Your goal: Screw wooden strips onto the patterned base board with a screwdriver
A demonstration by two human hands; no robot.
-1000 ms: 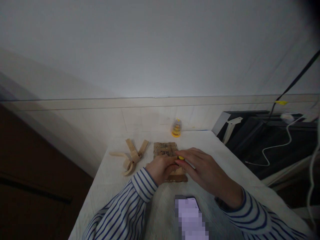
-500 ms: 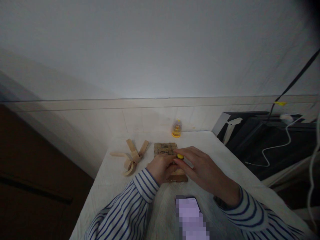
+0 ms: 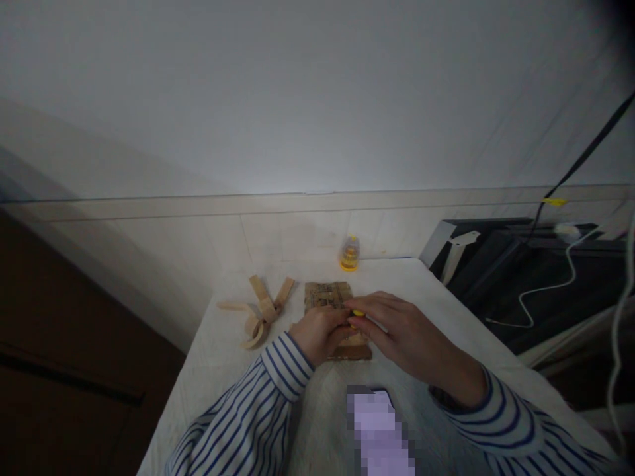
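Observation:
A brown printed cardboard piece (image 3: 327,295) lies flat on the white table (image 3: 223,370). My left hand (image 3: 320,332) rests curled on its near part, fingers closed against it. My right hand (image 3: 397,327) reaches in from the right and pinches a small yellow object (image 3: 358,313) between thumb and fingertips, right above the cardboard and touching my left hand's fingers. Both sleeves are blue-and-white striped.
A bundle of pale wooden strips (image 3: 260,311) lies left of the cardboard. A small yellow-capped jar (image 3: 350,254) stands at the table's far edge by the wall. A phone (image 3: 380,430) lies near me. Dark furniture with white cables (image 3: 546,291) sits to the right.
My hands have hardly shifted; the right fingers with the yellow object have closed in slightly toward my left hand. The view has wobbled a little.

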